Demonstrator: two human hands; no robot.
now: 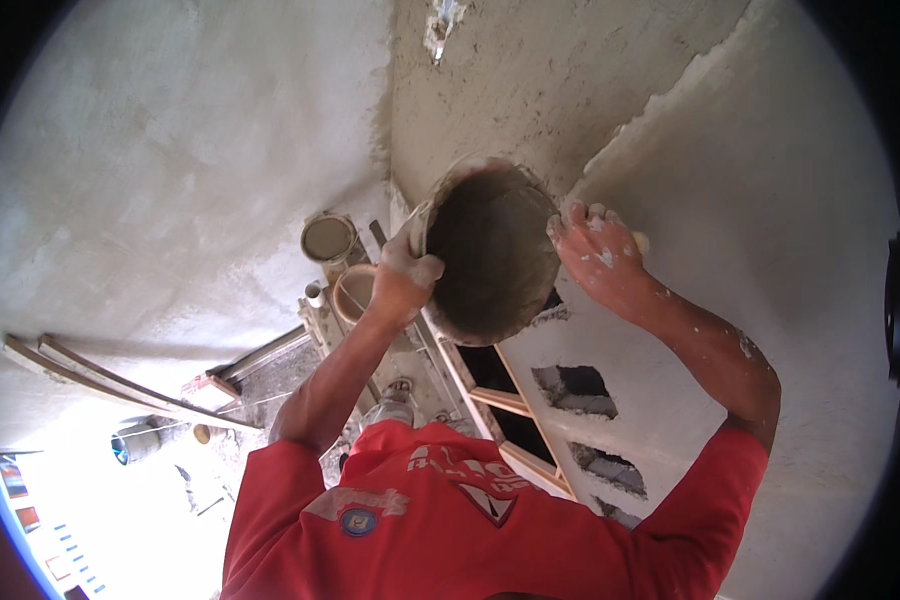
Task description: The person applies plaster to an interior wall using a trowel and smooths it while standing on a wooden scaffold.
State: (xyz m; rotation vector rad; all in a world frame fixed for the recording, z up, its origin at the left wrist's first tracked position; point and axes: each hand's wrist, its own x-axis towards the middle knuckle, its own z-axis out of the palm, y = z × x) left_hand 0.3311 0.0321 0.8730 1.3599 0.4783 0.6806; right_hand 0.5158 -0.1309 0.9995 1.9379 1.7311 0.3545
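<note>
A round mortar bucket (492, 255), its inside coated in dark grey mortar, is held up in front of the wall corner with its mouth toward me. My left hand (407, 275) is closed on its left rim, the thumb at the inside edge. At the opposite rim is my right hand (597, 250), its fingers curled and spattered with white. A pale rounded end (642, 243) sticks out beside that hand, seemingly the handle of a tool; the rest of it is hidden. Wet-looking plaster (530, 90) covers the wall above the bucket.
Below stand a mortar-filled bucket (328, 238), an orange-brown basin (354, 292) and a white cup (314, 294) by a plank (320, 325). Long curved strips (120, 385) lean at left. A wooden frame (502, 400) and rough wall openings (576, 390) lie at lower right.
</note>
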